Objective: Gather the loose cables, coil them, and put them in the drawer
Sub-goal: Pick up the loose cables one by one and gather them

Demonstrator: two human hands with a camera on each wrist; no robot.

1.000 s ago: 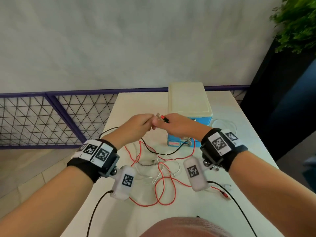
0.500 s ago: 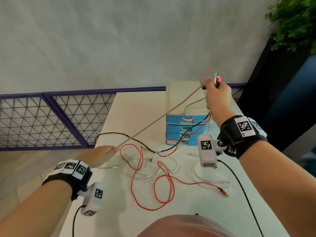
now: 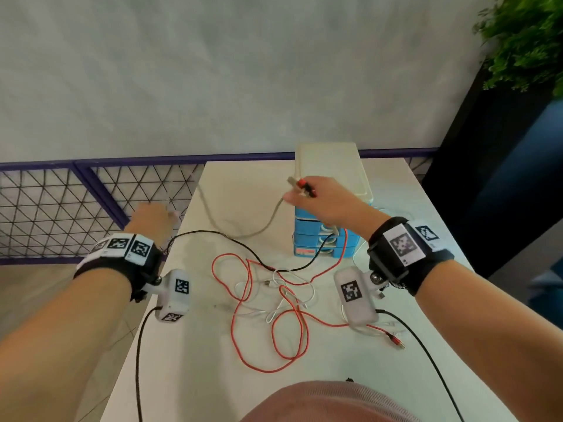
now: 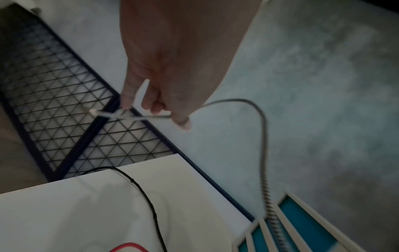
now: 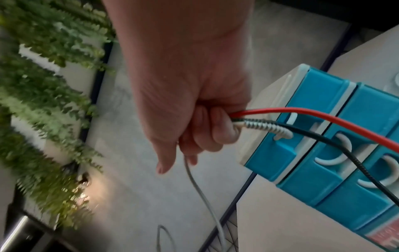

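Right hand [image 3: 320, 199] grips red, black and grey cable ends in front of the drawer unit [image 3: 332, 178], left hand [image 3: 152, 217] pinches the grey cable's [image 3: 243, 234] other end off to its left; we judge coiling under way, next looping slack across.

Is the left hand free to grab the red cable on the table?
Probably not yet. The left hand is off past the table's edge, pinching the grey cable. The red cable lies uncovered, so it would need to let go first.
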